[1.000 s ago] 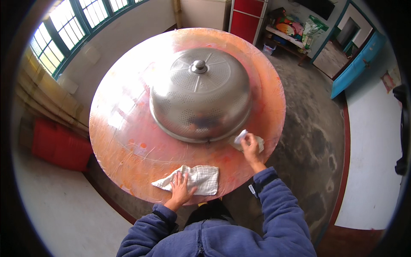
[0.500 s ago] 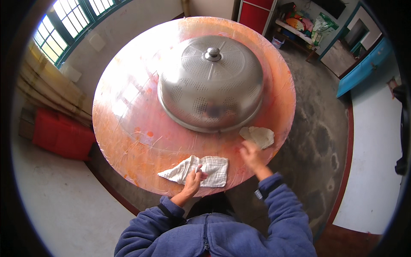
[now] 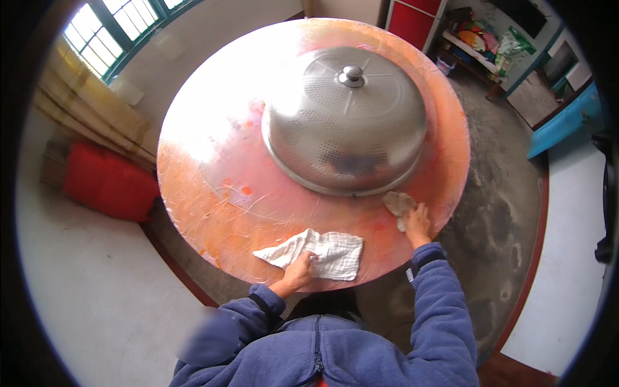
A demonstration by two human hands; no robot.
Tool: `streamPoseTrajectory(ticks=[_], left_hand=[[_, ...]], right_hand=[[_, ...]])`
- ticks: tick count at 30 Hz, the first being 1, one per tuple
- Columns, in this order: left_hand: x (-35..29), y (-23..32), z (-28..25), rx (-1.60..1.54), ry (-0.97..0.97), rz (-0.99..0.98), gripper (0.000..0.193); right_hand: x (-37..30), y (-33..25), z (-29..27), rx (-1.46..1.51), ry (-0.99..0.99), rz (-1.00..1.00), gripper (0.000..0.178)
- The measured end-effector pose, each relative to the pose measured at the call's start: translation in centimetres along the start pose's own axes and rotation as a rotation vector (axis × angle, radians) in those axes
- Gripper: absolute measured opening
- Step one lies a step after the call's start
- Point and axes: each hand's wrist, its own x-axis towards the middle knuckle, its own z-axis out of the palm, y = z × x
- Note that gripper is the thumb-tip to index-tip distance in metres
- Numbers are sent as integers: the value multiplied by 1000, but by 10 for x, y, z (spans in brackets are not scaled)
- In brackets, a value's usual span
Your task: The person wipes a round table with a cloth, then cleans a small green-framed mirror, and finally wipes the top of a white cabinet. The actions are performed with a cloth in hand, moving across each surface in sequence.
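- Rag [image 3: 397,202], left lying loose half a second ago, is now bunched and pinched by the right hand [image 3: 419,223]; by this, its handling is judged to be under way.
- The rag is placed at the near right of the worktop [image 3: 219,222], close to the dome [image 3: 348,126].
- The left hand [image 3: 298,271], spread flat a second ago, is now curled over the cloth [image 3: 340,253] (whether anything is gripped cannot be told).
- Counted: two hands, one rag, one cloth, one dome.
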Motion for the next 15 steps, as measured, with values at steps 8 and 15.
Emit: streamPoseTrajectory(ticks=[8, 15], left_hand=[[12, 18, 0, 180, 25, -60, 43], [16, 38, -4, 377, -61, -69, 65]], right_hand=[[-128, -115, 14, 173, 8, -345, 49], [-112, -96, 6, 337, -27, -495, 42]])
